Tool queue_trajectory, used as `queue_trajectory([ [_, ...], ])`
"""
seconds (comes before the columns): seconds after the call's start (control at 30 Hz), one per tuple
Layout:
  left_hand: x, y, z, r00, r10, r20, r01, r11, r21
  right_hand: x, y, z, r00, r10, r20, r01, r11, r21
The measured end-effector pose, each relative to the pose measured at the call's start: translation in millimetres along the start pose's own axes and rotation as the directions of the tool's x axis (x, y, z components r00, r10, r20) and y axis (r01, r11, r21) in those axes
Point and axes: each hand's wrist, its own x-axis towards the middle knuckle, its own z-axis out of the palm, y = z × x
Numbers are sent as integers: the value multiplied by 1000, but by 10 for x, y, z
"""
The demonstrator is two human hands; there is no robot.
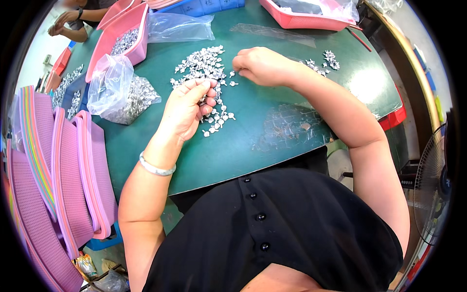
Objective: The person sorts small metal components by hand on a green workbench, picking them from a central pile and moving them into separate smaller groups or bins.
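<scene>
A loose heap of small silvery metal parts [206, 59], each with a round head and thin stubs, lies on the green table [233, 151]. My left hand [189, 104] is over the heap's near side, its thumb pressed to the curled fingers. Grey metal parts show inside that grip. To the right of the heap, my right hand [260, 67] is closed with its fingertips pinched together. Whatever it may hold is hidden by the fingers. A smaller cluster of the same parts [332, 60] lies beyond my right wrist, partly covered by it.
A clear plastic bag [127, 100] full of metal parts sits left, below a pink basket [141, 44] with more. Pink and purple baskets [68, 170] are stacked at the table's left edge. A fan [430, 185] stands at the right. Another person's hands [63, 22] appear far left.
</scene>
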Motion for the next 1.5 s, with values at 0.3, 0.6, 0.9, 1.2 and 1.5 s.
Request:
queue_trajectory([
  [0.3, -13, 2, 2, 1000, -7, 9, 7, 1000, 9, 15, 44, 140, 988, -71, -139, 76, 997, 32],
  [0.6, -11, -18, 27, 1000, -26, 18, 25, 999, 42, -134, -251, -6, 942, -156, -297, 175, 984, 37],
  [0.9, -34, -31, 84, 994, -87, 63, 80, 992, 101, -162, -415, -22, 886, -290, -361, 292, 955, -48],
  [1.2, -51, -34, 122, 999, -43, 3, 43, 993, 106, -165, -274, -22, 920, -128, -371, 216, 954, 207],
  [1.5, -27, -68, 97, 1000, 1, 3, -1, 996, 90, -178, -150, 22, 976, -38, -213, 70, 987, 146],
])
